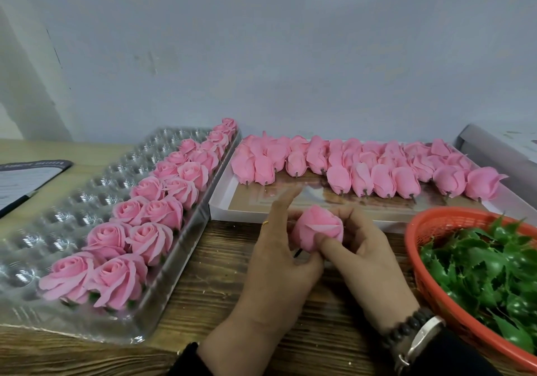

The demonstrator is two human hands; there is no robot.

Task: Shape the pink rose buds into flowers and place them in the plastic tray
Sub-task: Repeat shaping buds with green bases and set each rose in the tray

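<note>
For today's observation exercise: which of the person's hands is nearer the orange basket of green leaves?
Right. The right hand holds the pink rose bud just beside the orange basket; the left hand grips the bud from the far side.

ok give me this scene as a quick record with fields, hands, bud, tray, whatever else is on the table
left hand: holds the bud from the left, index finger raised
right hand: thumb and fingers pinch the bud's petals
bud in hands: pink, still closed, held over the wooden table
plastic tray: clear, two rows of shaped roses along its right side, other cells bare
unshaped buds: lying in rows in a white box
orange basket: right, holds green leaves
</note>
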